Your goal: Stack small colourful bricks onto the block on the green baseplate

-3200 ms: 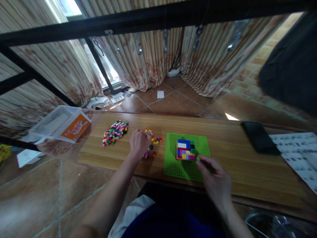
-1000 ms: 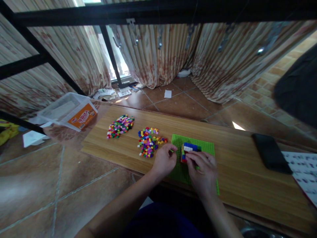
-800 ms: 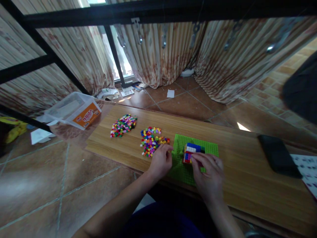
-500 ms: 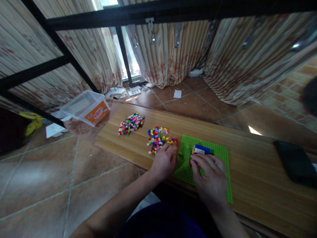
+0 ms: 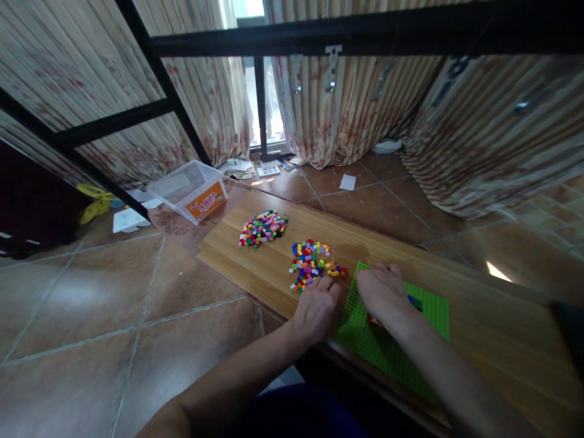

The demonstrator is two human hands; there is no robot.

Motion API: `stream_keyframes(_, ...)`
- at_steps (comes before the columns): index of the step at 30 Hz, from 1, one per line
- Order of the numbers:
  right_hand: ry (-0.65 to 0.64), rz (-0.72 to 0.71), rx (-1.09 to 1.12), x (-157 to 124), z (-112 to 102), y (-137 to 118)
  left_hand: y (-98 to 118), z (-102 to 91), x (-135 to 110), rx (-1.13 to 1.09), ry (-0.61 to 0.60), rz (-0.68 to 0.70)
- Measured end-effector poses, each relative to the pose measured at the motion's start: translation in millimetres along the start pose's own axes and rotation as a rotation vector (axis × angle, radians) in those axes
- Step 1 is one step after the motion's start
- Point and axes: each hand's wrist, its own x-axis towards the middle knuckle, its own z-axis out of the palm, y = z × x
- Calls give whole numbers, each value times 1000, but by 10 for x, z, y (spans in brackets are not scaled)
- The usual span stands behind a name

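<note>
**Light-wood board by the curtained window, both hands down at the green plate**

The long light-wood board (image 5: 255, 267) lies low over a floor of reddish-brown tiles (image 5: 91, 292). Striped, stained beige curtains (image 5: 347, 103) hang behind it, and a black metal frame (image 5: 319, 36) crosses the top of my head view.

On the near right part of the board sits the flat green studded plastic baseplate (image 5: 392, 350). The right hand (image 5: 383, 293) lies palm down on the far left part of the plate, fingers draped forward and slightly apart. It covers the small multicoloured brick build (image 5: 416, 302), of which I see only a sliver of blue past the wrist and a trace of red under the palm. I cannot tell whether the fingers actually grip the build or only rest on it.

The left hand (image 5: 318, 307) rests on the board just beside the plate's left edge. Its fingers are curled under and close together, and I see nothing in them. Its knuckles sit near the closer heap of tiny mixed-colour plastic bricks (image 5: 310, 264), without clearly touching it.

A second, similar heap of bricks (image 5: 263, 227) lies further along the board to the left, apart from the first. Beyond the board's far left corner a clear plastic tub with an orange label (image 5: 194, 193) stands tilted on the floor
</note>
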Motion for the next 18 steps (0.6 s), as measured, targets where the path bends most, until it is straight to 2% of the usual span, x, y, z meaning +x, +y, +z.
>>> stream_keyframes(4, -12, -15, 29, 28, 12, -8, -153, -87, -68, 10, 30, -37)
stream_keyframes(8, -42, -39, 97, 63, -28, -111, -219, -138, -107, -50, 52, -62)
stream_keyframes(13, -52, -47, 143, 98, -50, -254, -255, -138, -194, -172, 119, -43)
stream_keyframes(18, -13, 6, 179, 138, -76, -272, -338, -112, -311, -232, 221, -43)
